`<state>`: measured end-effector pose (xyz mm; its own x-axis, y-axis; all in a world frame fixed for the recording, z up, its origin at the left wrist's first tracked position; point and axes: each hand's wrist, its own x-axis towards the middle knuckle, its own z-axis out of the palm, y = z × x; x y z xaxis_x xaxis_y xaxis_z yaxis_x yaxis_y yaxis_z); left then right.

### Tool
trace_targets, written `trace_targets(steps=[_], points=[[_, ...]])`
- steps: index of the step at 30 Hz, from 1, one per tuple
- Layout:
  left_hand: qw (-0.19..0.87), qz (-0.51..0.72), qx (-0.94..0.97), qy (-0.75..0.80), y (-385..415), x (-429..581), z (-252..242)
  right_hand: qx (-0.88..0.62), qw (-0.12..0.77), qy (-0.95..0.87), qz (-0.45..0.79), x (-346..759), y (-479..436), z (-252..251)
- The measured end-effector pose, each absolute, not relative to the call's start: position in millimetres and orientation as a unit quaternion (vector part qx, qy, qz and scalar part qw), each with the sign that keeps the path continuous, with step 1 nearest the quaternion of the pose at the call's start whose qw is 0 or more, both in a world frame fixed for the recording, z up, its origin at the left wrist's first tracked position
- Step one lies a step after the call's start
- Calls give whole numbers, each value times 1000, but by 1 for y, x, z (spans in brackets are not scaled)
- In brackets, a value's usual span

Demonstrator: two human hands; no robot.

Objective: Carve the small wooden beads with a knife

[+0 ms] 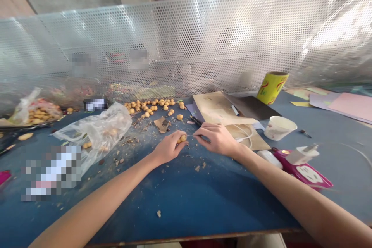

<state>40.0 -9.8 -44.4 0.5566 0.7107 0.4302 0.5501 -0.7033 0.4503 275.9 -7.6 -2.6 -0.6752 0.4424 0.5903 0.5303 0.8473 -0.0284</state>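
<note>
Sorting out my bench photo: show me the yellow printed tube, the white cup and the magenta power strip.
Yellow printed tube (pixel 271 88), head view, outer wall.
White cup (pixel 276 131), head view, outer side.
Magenta power strip (pixel 306 174), head view, socket face.

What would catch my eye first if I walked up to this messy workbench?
At the centre of the blue table, the left hand pinches a small tan lump while the right hand holds a thin metal tool to it. Beyond them, more tan lumps lie scattered before a shiny perforated metal screen, with a yellow tube to the right.
</note>
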Motion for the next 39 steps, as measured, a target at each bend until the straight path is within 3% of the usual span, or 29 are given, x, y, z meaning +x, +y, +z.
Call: trace_targets(steps=[23, 30, 39], points=[[71, 273, 884, 373, -11, 39, -47, -231, 284, -925, -101, 272, -6, -9], [60, 283, 887, 360, -13, 39, -46, -165, 253, -953, -37, 275, -5, -1], [55, 273, 892, 356, -12, 38, -46, -185, 263, -947, -9, 273, -9, -3]])
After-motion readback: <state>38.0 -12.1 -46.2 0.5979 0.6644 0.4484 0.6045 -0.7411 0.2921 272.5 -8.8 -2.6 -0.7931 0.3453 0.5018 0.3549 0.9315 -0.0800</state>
